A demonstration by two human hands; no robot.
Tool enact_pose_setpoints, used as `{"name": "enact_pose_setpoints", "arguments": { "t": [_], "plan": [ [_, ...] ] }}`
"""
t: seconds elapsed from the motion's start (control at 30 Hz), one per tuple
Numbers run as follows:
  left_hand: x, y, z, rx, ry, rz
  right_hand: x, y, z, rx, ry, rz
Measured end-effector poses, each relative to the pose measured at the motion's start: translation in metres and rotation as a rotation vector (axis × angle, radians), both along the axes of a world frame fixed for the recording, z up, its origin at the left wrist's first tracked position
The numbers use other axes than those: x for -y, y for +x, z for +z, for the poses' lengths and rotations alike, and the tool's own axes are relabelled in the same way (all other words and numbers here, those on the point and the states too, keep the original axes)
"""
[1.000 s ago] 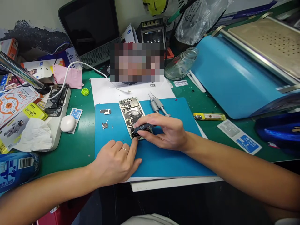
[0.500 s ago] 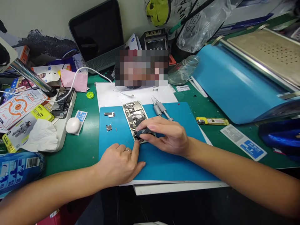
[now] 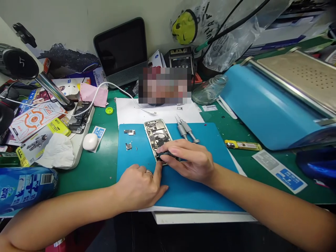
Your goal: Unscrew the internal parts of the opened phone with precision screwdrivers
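An opened phone (image 3: 159, 134) with its inner parts showing lies on a blue mat (image 3: 204, 189). My right hand (image 3: 193, 159) pinches a dark tool (image 3: 166, 154) over the phone's lower half; the tool's tip is hard to make out. At the phone's bottom edge rests the index finger of my left hand (image 3: 143, 185), whose other fingers are curled, with no object visible in them. Two small boards, an upper one (image 3: 129, 132) and a lower one (image 3: 128, 146), sit left of the phone. Two grey screwdrivers (image 3: 184, 128) lie to its upper right.
A white earbud case (image 3: 90, 141), crumpled tissue (image 3: 59, 150) and blue packet (image 3: 26, 187) are at the left. Behind the mat are a white cable (image 3: 118, 86), a screen (image 3: 122, 47) and a glass jar (image 3: 210, 90). A yellow cutter (image 3: 243, 145) lies right.
The whole view has shifted, so things appear slightly further right and lower. Both hands keep nearly the same pose at the phone, the right one still with the dark tool.
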State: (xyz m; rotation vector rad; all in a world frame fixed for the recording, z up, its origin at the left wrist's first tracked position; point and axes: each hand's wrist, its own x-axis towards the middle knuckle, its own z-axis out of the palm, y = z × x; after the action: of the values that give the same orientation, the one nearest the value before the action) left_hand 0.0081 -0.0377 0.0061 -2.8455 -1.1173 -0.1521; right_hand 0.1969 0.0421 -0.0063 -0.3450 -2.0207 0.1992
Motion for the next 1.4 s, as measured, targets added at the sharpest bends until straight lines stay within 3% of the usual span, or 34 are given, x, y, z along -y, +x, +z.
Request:
{"name": "enact_pose_setpoints", "arguments": {
  "t": [0.27, 0.8, 1.4],
  "plan": [
    [-0.0006, 0.0001, -0.0011, 0.015, -0.006, -0.013, 0.0001, 0.0011, 0.003, -0.003, -0.112, 0.019],
    [-0.0021, 0.0001, 0.0013, 0.0, 0.009, -0.007, -0.0002, -0.0025, 0.0009, -0.016, -0.032, -0.028],
    [-0.0035, 0.0002, 0.0001, 0.021, 0.047, -0.016, -0.0006, -0.0033, -0.003, -0.039, -0.073, -0.04]
  ]
}}
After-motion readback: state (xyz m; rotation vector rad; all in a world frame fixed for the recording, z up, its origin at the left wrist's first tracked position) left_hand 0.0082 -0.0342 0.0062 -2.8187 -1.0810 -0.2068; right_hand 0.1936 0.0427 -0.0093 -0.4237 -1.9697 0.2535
